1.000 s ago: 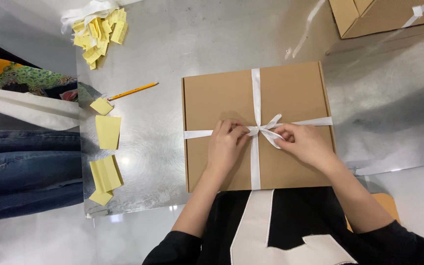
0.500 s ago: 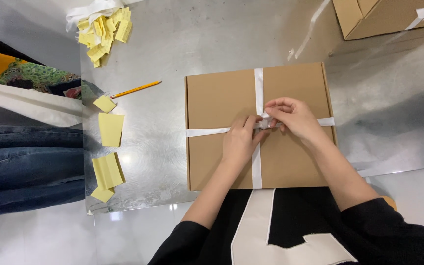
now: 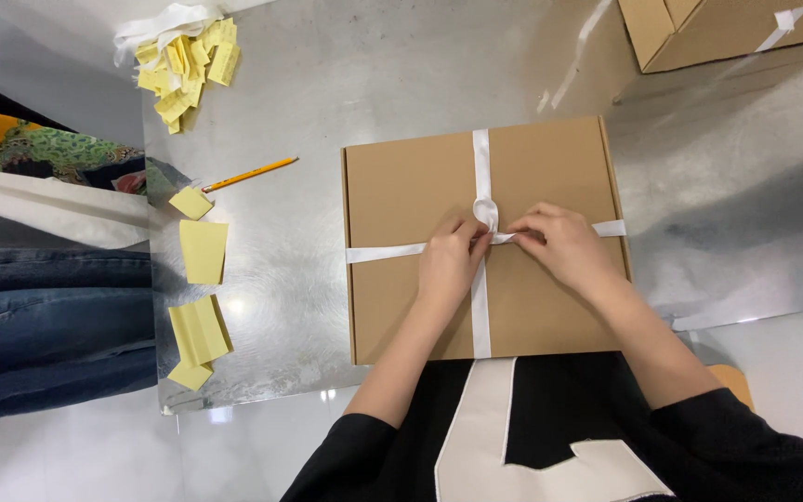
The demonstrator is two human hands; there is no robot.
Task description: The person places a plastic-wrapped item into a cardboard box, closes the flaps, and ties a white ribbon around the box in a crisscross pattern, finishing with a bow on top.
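A flat brown cardboard box (image 3: 401, 186) lies on the shiny metal table (image 3: 374, 74), wrapped crosswise with a white ribbon (image 3: 481, 149). Both hands meet at the ribbon's crossing near the box's middle. My left hand (image 3: 450, 260) pinches the ribbon just left of the crossing. From the right, my right hand (image 3: 564, 246) grips the ribbon at the same spot. A small loop of ribbon (image 3: 485, 212) stands up between the fingertips.
A yellow pencil (image 3: 249, 174) and yellow paper slips (image 3: 203, 251) lie left of the box, with a heap of slips (image 3: 188, 67) at the back left. Another cardboard box (image 3: 699, 33) sits at the back right. A person in jeans (image 3: 39, 325) stands at the left.
The ribbon's loose ends, spread as a bow before, are now gathered. My right hand moved up over the crossing, then back to its right side; both hands now pinch a loop.
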